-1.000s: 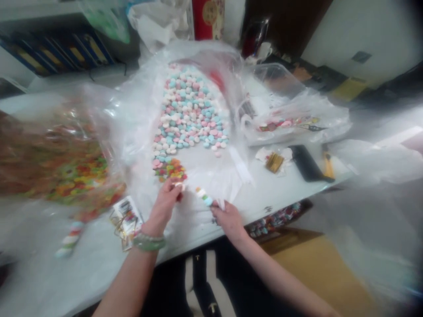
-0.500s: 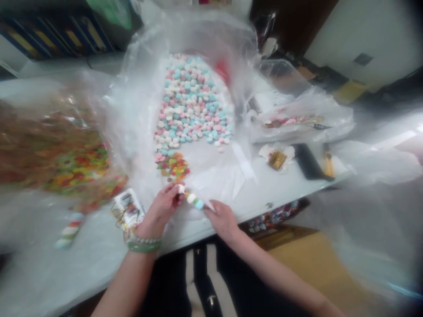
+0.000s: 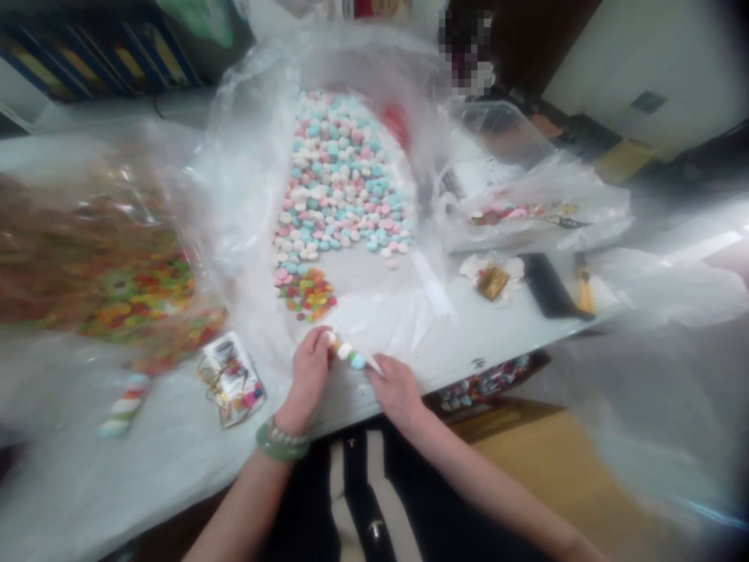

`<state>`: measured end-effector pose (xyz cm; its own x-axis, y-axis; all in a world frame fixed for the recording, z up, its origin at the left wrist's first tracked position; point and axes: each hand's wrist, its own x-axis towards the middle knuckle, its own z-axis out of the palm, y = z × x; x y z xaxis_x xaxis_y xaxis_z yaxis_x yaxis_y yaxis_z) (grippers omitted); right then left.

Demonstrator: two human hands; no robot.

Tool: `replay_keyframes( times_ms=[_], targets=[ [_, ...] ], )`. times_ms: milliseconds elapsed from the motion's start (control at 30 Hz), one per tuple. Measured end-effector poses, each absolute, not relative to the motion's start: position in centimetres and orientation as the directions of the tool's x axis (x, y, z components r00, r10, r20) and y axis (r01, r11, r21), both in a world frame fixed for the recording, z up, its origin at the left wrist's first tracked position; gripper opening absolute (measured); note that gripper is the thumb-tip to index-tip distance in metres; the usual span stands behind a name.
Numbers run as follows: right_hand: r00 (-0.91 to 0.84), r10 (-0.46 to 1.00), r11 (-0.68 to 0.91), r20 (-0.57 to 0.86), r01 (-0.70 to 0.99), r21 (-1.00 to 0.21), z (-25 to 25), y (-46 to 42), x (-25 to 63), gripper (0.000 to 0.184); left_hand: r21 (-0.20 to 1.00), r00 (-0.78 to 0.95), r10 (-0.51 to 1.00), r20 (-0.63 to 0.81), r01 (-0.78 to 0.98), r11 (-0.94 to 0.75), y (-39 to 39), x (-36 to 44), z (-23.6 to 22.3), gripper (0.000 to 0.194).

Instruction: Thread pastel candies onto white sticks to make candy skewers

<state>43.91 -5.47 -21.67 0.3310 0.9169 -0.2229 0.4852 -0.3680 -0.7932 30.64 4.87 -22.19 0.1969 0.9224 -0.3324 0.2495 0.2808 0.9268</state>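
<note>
Between my hands is a candy skewer (image 3: 346,351), a short row of white, blue, green and orange sweets on a stick. My left hand (image 3: 314,357) pinches the white sweet at its upper left end. The pale end at the lower right is held in the closed fingers of my right hand (image 3: 396,384). Just beyond lies a small heap of orange, green and red gummies (image 3: 308,295). Behind that, pink, blue and white marshmallow-like sweets (image 3: 342,183) are spread in a large clear plastic bag (image 3: 251,117).
A second bag of gummies (image 3: 140,293) lies at left, near a finished-looking candy skewer (image 3: 125,404). A card with gold wire pieces (image 3: 232,378) is by my left wrist. Gold twist ties (image 3: 492,282), a black phone (image 3: 550,286) and a yellow cutter (image 3: 583,290) lie at right.
My left hand has shifted right, closer to my right hand, and its end of the skewer has moved with it. The card beside my wrist is now more exposed.
</note>
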Motion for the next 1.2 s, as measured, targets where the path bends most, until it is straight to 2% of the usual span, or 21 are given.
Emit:
replay_keyframes(
  times_ms=[200,300,433,667,933,1200],
  targets=[
    [0.290,0.928,-0.339,-0.233,0.404,-0.849,-21.6,-6.0,44.7,0.017,0.862,0.214,0.841,-0.497,0.012,0.506,6.2,30.6,-20.7,0.027],
    [0.302,0.926,-0.335,-0.225,0.386,-0.860,-21.6,-6.0,44.6,0.016,0.829,0.272,0.809,-0.521,-0.062,0.555,6.4,30.4,-20.2,0.028],
    [0.307,0.928,-0.330,-0.211,0.413,-0.849,-21.6,-5.7,44.7,0.018,0.823,0.381,0.773,-0.507,-0.053,0.566,5.9,30.3,-20.2,0.034],
    [0.249,0.939,-0.331,-0.236,0.477,-0.814,-21.0,-5.2,45.8,0.020,0.850,0.382,0.775,-0.503,0.055,0.525,5.8,30.6,-20.5,0.036],
    [0.274,0.942,-0.296,-0.191,0.417,-0.859,-20.8,-6.0,45.8,0.018,0.773,0.267,0.796,-0.543,-0.211,0.598,6.7,30.9,-20.5,0.033],
    [0.297,0.932,-0.323,-0.205,0.432,-0.842,-21.1,-5.3,45.2,0.018,0.835,0.272,0.824,-0.497,-0.107,0.539,5.9,31.5,-20.8,0.031]
  ],
)
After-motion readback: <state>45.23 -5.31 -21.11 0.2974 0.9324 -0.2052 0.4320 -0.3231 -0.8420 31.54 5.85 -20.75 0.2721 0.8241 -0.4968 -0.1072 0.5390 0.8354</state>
